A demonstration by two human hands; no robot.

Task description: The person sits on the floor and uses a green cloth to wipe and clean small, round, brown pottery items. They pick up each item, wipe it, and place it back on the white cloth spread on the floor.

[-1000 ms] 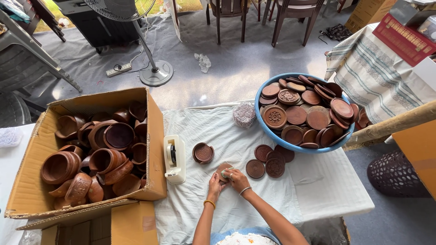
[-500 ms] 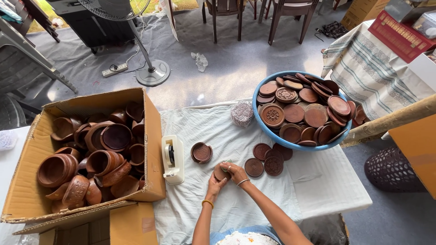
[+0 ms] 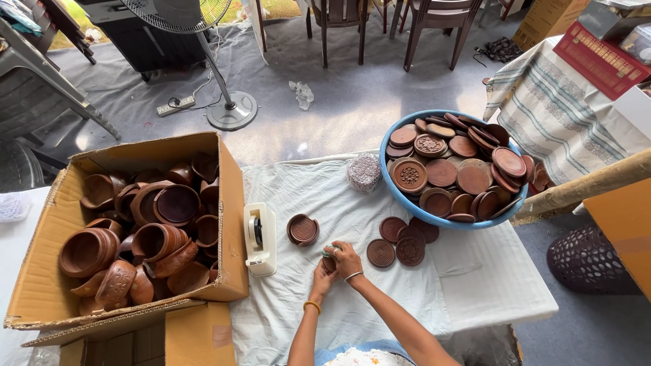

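**Both hands closed on a small clay piece, lower centre of frame**

My left hand (image 3: 324, 274) and right hand (image 3: 346, 257) meet over the white cloth (image 3: 475, 285), fingers curled together around a small brown clay piece (image 3: 329, 261) that is largely hidden. A clay lid (image 3: 302, 229) lies just above them, a white tape dispenser (image 3: 260, 237) to their left, flat discs (image 3: 400, 244) to the right below the blue basin (image 3: 400, 190). The cardboard box (image 3: 230, 203) of pots fills the left.
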